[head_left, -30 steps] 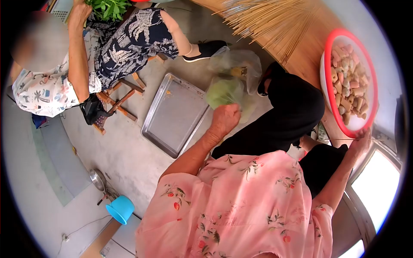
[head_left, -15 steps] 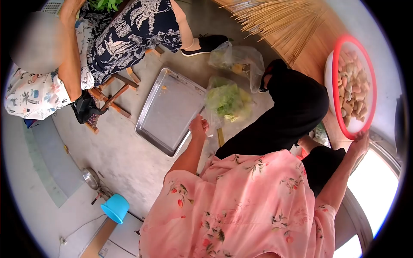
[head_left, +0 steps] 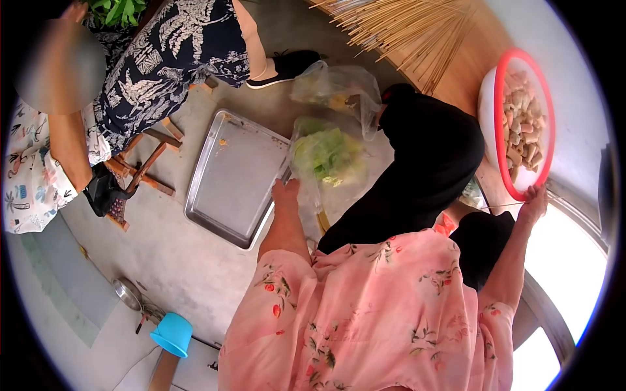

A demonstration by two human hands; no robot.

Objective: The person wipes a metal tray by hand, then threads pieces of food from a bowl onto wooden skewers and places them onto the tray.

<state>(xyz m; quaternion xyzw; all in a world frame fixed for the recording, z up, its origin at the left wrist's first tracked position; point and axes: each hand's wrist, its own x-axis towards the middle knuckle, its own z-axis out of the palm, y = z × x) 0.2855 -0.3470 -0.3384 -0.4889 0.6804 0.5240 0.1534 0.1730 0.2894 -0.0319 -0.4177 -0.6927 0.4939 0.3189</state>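
The left hand point(head_left: 285, 190), seemingly clamped on the bag of greens point(head_left: 329, 155) beside the tray point(head_left: 231, 186), appears to be shifting it, calling for gentle pulling, while the right hand point(head_left: 535, 203) grips 1 stick point(head_left: 504, 206) near the tub point(head_left: 488, 107).

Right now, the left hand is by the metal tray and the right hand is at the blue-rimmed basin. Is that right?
Not quite: the head view shows a red rim on the basin, not a blue one. The rest holds: the left hand is by the tray, the right hand at the basin.
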